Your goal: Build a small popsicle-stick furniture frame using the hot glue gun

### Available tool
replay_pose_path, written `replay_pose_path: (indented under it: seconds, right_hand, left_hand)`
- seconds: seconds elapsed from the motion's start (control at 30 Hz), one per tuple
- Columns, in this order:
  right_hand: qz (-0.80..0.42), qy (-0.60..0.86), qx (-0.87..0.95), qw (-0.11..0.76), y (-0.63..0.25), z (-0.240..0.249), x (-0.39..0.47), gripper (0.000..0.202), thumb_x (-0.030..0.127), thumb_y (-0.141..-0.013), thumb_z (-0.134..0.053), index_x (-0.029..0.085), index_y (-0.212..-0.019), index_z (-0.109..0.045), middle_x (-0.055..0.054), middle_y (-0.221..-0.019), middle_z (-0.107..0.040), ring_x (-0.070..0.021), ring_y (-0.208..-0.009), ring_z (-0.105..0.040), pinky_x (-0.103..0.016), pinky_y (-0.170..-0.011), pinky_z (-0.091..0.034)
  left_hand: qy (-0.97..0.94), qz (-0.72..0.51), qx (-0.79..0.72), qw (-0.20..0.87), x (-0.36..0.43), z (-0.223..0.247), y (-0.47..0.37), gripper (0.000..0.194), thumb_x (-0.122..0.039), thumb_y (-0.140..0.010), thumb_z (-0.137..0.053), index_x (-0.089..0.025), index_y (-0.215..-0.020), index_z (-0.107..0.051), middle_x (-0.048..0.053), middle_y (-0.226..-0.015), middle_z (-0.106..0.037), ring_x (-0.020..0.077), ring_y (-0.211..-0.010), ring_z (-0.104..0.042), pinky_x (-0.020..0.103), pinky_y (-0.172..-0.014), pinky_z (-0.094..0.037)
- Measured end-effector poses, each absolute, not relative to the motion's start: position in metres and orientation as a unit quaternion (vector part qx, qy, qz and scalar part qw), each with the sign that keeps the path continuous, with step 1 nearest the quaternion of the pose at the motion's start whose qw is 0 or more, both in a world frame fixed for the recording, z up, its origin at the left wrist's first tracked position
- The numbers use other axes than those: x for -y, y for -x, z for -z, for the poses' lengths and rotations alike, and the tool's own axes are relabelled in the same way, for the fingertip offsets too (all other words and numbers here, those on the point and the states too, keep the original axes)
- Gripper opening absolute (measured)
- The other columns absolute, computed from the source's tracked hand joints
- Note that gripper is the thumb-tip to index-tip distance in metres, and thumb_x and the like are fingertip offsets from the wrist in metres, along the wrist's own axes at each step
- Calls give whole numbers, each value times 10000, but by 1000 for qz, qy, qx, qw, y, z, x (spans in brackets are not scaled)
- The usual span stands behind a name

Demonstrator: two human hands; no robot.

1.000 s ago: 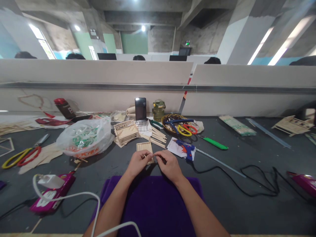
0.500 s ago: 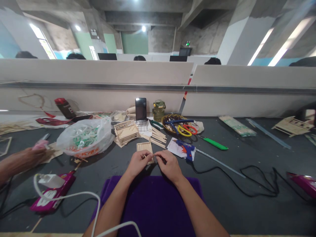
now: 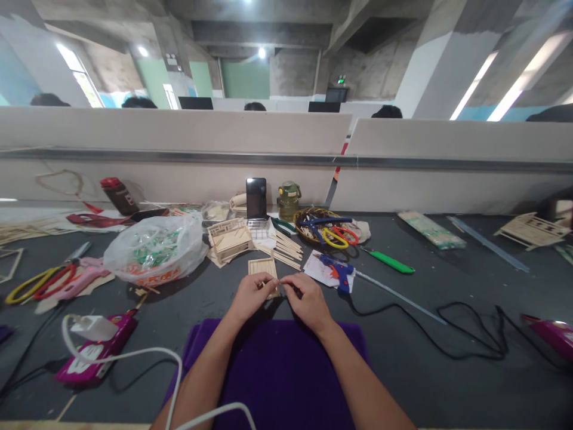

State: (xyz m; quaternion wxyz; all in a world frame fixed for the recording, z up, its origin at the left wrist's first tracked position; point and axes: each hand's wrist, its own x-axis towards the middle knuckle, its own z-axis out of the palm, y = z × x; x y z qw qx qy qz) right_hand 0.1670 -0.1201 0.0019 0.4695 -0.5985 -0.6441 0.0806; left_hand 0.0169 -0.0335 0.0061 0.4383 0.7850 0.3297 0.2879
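Note:
My left hand (image 3: 256,292) and my right hand (image 3: 307,297) meet almost tip to tip above the near edge of the work area. Each is closed in a pinch, around something too small to make out. A little model of thin wooden sticks (image 3: 262,267) sits just behind and beneath my left fingers, which partly cover it. Beyond it stands a larger wooden stick model (image 3: 230,239), and loose wooden sticks (image 3: 284,249) lie fanned out beside it. To the right of my right hand, a blue glue gun (image 3: 342,275) rests on white paper.
A plastic bag (image 3: 154,251) of green-and-wood pieces, scissors (image 3: 54,280) and a pink glue gun (image 3: 80,279) lie left. A magenta power strip (image 3: 96,358) trails a white cable. A basket (image 3: 308,236), green-handled cutter (image 3: 391,261) and black cord (image 3: 403,334) are right. Purple cloth (image 3: 286,376) lies in front.
The other person's hand at the far left has gone out of view; the pink glue gun and yellow-red scissors now lie there uncovered. My hands stay nearly still.

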Motion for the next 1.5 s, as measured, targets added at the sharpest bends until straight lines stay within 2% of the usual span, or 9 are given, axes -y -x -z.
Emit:
replay_pose_path:
  seconds: [1.5]
  right_hand:
    - [-70, 595, 644, 475, -168, -1, 120, 181, 157, -851, -501, 227, -901, -659, -24, -790, -648, -169, -787, -583, -277, -712, -449]
  left_hand:
    - [-788, -287, -331, 433, 33, -5, -18, 351, -431, -823, -508, -149, -702, -679, 9, -624, -640, 132, -599, -539, 209, -585, -390]
